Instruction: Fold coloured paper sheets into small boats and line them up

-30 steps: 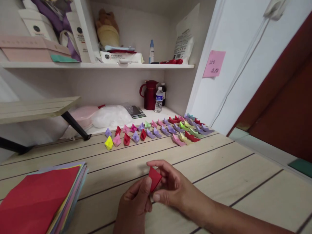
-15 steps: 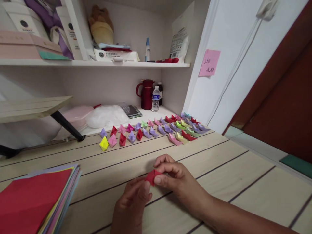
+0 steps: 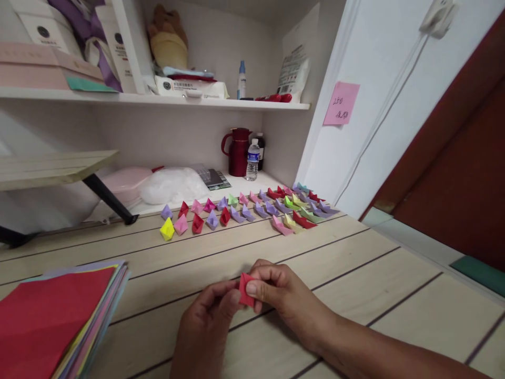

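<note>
Near the middle of a pale table [image 3: 366,279] of wood-grained boards with dark seams, a small, flat-faced, folded red paper piece [image 3: 244,298] sits between two bare hands. Right thumb and bent fingers pinch it, the right hand [image 3: 286,289] pressing its face; the left hand [image 3: 211,316] curls at its left edge, though whether it grips cannot be told. Near left lies a loose stack of smooth coloured paper sheets [image 3: 59,316], red uppermost. Farther off, rows of pointed, crisply creased paper boats [image 3: 248,213] cross the table. Far behind stand a glossy dark-red jug [image 3: 238,158] and a clear, ribbed plastic bottle [image 3: 252,163].
</note>
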`<move>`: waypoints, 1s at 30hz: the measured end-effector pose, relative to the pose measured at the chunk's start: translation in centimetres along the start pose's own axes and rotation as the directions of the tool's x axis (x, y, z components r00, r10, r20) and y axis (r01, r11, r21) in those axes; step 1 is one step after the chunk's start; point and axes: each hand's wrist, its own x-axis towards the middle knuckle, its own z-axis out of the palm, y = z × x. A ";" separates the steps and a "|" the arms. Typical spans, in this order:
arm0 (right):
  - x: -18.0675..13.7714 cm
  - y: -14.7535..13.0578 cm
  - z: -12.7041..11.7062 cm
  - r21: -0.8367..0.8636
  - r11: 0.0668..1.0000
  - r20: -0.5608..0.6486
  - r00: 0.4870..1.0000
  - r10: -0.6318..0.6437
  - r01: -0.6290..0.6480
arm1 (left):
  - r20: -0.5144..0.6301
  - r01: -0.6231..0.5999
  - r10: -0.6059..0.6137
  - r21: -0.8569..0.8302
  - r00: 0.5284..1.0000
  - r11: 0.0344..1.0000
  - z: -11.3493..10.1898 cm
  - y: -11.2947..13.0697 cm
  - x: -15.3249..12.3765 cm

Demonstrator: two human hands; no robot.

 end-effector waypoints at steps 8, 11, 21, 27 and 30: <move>0.3 0.7 -0.6 -0.183 0.980 0.088 0.994 -0.065 0.080 | -0.074 -0.008 0.020 0.155 0.997 0.988 -0.4 0.1 0.0; 0.2 0.4 -0.6 -0.152 0.984 0.170 0.984 -0.062 0.088 | -0.135 0.055 -0.031 0.177 0.990 0.983 -0.6 0.3 0.0; 0.1 0.5 0.0 -0.189 0.979 0.113 0.992 -0.049 0.069 | -0.067 0.151 -0.150 0.020 0.986 0.988 -0.8 0.2 0.4; 0.1 -1.0 -0.3 -0.061 0.989 0.364 0.926 -0.100 0.131 | 0.256 0.241 -0.235 0.009 0.937 0.970 -1.9 0.2 1.2; 0.2 -0.7 0.0 -0.023 0.990 0.357 0.926 -0.123 0.141 | 0.366 0.274 -0.253 -0.004 0.895 0.962 -2.2 0.6 1.1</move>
